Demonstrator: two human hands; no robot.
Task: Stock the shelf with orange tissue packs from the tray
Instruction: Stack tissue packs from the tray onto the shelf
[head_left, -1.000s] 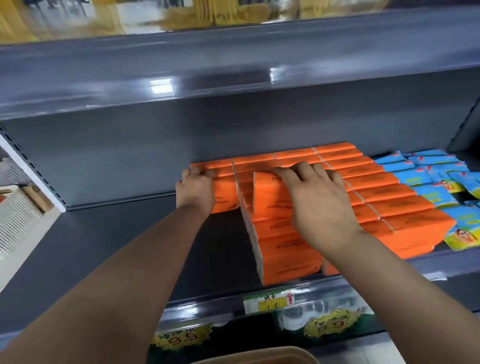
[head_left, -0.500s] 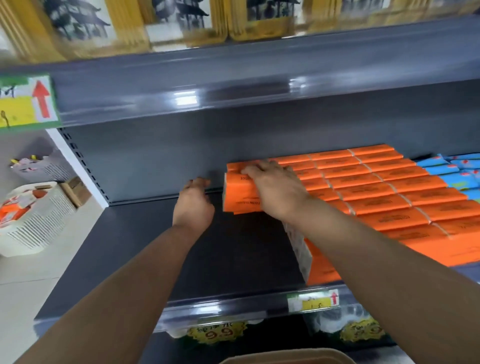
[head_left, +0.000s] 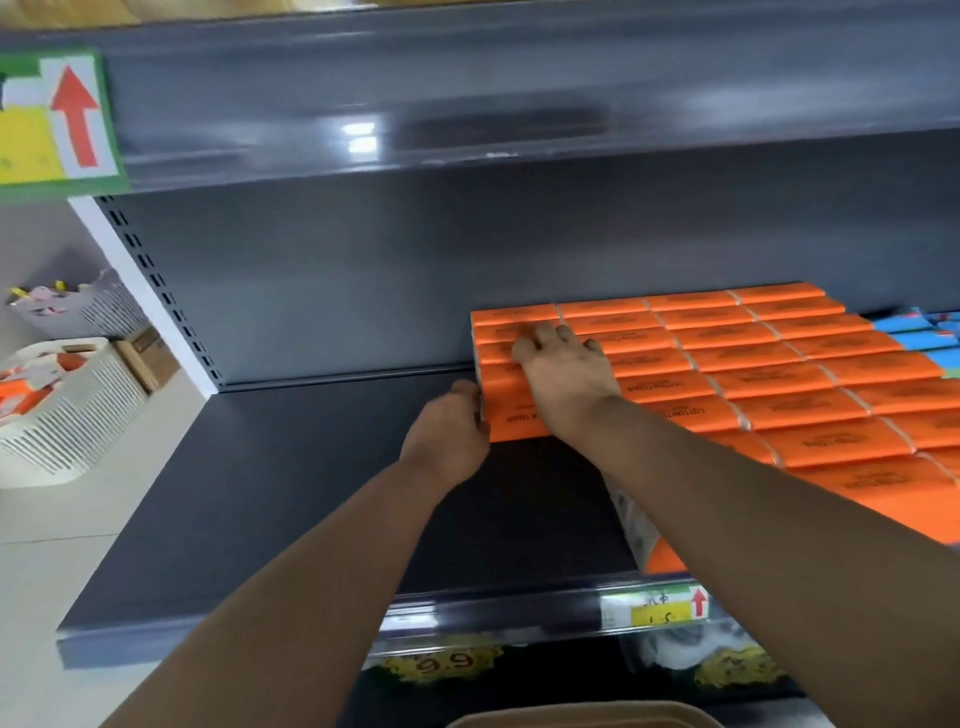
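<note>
My right hand (head_left: 563, 371) lies flat, fingers apart, on the orange tissue packs (head_left: 779, 364); my left hand (head_left: 449, 431) pushes their side. The shelf (head_left: 311, 493) is half stocked, left half yet to fill.

A shop aisle is shown: dark grey metal shelves (head_left: 311, 493) are set against a slotted upright (head_left: 156, 291), and price labels (head_left: 654, 608) with red arrows are fixed along their front edges. Identical orange tissue packs (head_left: 779, 374) are laid out in tight rows beside blue packs (head_left: 930, 332), and yellow price stickers (head_left: 441, 665) marked 9.9 are seen on the tier below.
</note>
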